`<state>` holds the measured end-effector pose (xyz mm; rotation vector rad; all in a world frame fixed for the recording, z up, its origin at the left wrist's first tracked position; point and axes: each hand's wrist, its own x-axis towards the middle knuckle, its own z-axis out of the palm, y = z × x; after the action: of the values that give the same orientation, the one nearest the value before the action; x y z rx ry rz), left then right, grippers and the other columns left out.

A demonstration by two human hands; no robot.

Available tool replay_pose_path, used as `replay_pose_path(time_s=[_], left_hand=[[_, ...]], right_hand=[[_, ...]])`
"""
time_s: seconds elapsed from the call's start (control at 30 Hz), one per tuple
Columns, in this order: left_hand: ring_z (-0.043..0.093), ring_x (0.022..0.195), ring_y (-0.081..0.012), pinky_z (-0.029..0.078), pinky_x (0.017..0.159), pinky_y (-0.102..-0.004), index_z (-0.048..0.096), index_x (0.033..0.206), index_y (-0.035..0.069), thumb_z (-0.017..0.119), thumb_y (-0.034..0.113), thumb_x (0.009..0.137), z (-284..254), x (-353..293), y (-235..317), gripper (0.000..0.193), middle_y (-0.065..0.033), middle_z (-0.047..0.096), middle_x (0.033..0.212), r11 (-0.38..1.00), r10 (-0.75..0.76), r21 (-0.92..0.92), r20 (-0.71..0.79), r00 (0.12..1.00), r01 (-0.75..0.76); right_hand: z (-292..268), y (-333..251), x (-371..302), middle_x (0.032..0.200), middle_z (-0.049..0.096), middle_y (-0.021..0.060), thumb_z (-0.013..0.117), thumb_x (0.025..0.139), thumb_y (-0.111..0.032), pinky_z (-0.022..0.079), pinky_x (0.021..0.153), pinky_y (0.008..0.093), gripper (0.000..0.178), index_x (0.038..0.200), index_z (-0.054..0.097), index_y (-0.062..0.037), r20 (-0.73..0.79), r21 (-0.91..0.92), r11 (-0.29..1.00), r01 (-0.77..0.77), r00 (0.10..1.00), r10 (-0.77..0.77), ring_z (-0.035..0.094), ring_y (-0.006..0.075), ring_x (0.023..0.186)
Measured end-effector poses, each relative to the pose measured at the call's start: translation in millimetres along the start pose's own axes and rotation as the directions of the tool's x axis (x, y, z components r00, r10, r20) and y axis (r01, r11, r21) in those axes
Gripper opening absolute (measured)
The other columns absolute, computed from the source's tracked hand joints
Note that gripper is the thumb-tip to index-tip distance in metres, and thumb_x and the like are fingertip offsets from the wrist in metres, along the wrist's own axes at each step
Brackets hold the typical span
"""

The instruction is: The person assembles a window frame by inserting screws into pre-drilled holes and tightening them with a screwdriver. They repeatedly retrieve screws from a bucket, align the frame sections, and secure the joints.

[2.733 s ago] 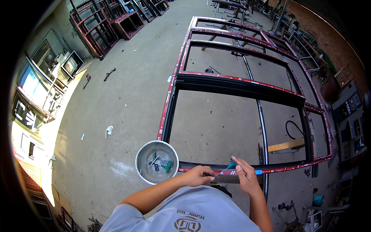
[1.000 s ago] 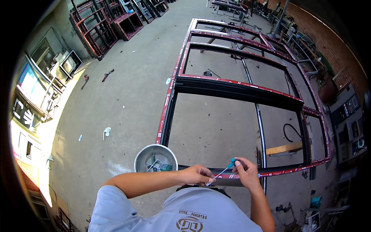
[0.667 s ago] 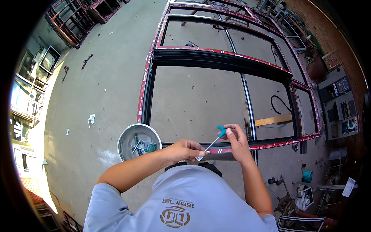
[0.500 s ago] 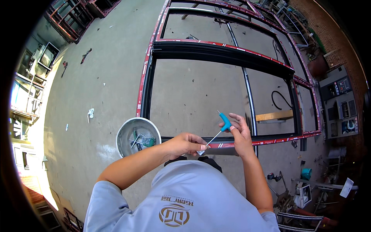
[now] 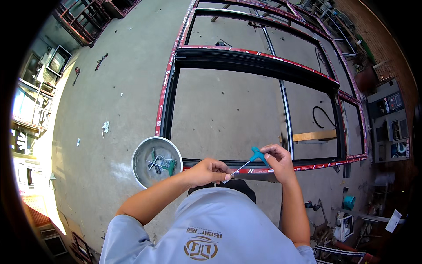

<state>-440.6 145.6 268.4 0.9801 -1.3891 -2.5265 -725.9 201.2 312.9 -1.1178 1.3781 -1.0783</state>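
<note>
Teal and T-shaped, the handle of a thin-shafted metal hand tool (image 5: 257,155) sat in the grip of the right hand (image 5: 281,166), pinched between thumb and fingers. The left hand (image 5: 211,172) had its grip pressed together around the far end of the shaft, where a small pale piece (image 5: 226,181) showed below the fingertips, too small to make out. The tool slanted between both hands, beyond the person's pale grey shirt (image 5: 206,220) and near the closest rail of a large black frame with red-taped edges (image 5: 257,64). At that frame's near left corner stood a round grey bowl (image 5: 141,156), containing bent metal keys and green-handled tools (image 5: 162,164). Through the frame's openings, a yellowish wooden beam (image 5: 314,135) and a curved black hose (image 5: 317,119) showed below, toward the right, over the grey concrete floor (image 5: 224,114).
</note>
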Motion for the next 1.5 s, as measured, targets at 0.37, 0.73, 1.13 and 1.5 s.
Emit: replay_pose_path(time_s=[0.37, 0.73, 1.13, 1.5], left_hand=[[0.064, 0.088, -0.0112, 0.051, 0.080, -0.0289, 0.077, 0.110, 0.001, 0.078, 0.024, 0.094, 38.3, 10.6, 4.0, 0.028, -0.0037, 0.069, 0.098, 0.972, 0.079, 0.228, -0.105, 0.991, -0.053], [0.065, 0.090, -0.0106, 0.053, 0.079, -0.0285, 0.075, 0.112, 0.002, 0.077, 0.019, 0.095, 72.9, 29.7, -15.7, 0.025, -0.0027, 0.070, 0.100, 0.980, 0.076, 0.200, -0.318, 0.945, -0.012], [0.063, 0.084, -0.0116, 0.052, 0.077, -0.0263, 0.074, 0.114, -0.003, 0.079, 0.019, 0.093, 53.5, 63.7, -20.4, 0.031, -0.0050, 0.072, 0.097, 0.963, -0.069, -0.270, -0.185, 0.980, 0.017], [0.066, 0.089, -0.0122, 0.054, 0.079, -0.0287, 0.075, 0.110, -0.002, 0.076, 0.013, 0.094, 41.6, 66.9, -20.6, 0.023, -0.0047, 0.071, 0.095, 0.980, 0.024, -0.188, -0.212, 0.977, -0.065]], right_hand=[[-26.6, -8.3, 2.8, 0.083, 0.065, 0.0064, 0.066, 0.100, -0.022, 0.049, 0.068, 0.0287, 0.029, 0.118, 0.072, -0.0001, -0.047, -0.377, 0.925, -0.034, 0.999, 0.018, 0.060, 0.0138, 0.075], [-53.0, 8.2, 22.1, 0.093, 0.072, 0.0147, 0.067, 0.097, -0.023, 0.055, 0.074, 0.0359, 0.033, 0.119, 0.073, 0.0004, 0.159, -0.370, 0.928, 0.043, 0.987, 0.017, 0.069, 0.0222, 0.079], [-79.7, 35.8, 39.1, 0.128, 0.064, 0.0157, 0.058, 0.100, -0.016, 0.042, 0.108, 0.0431, 0.022, 0.092, 0.072, -0.0010, 0.158, 0.152, 0.986, 0.066, 0.983, -0.090, 0.058, 0.0274, 0.123], [-58.0, 42.1, 62.5, 0.130, 0.065, 0.0160, 0.059, 0.105, -0.043, 0.047, 0.102, 0.0408, 0.053, 0.087, 0.073, 0.0044, 0.089, -0.321, 0.946, -0.045, 0.993, 0.078, 0.061, 0.0292, 0.120]])
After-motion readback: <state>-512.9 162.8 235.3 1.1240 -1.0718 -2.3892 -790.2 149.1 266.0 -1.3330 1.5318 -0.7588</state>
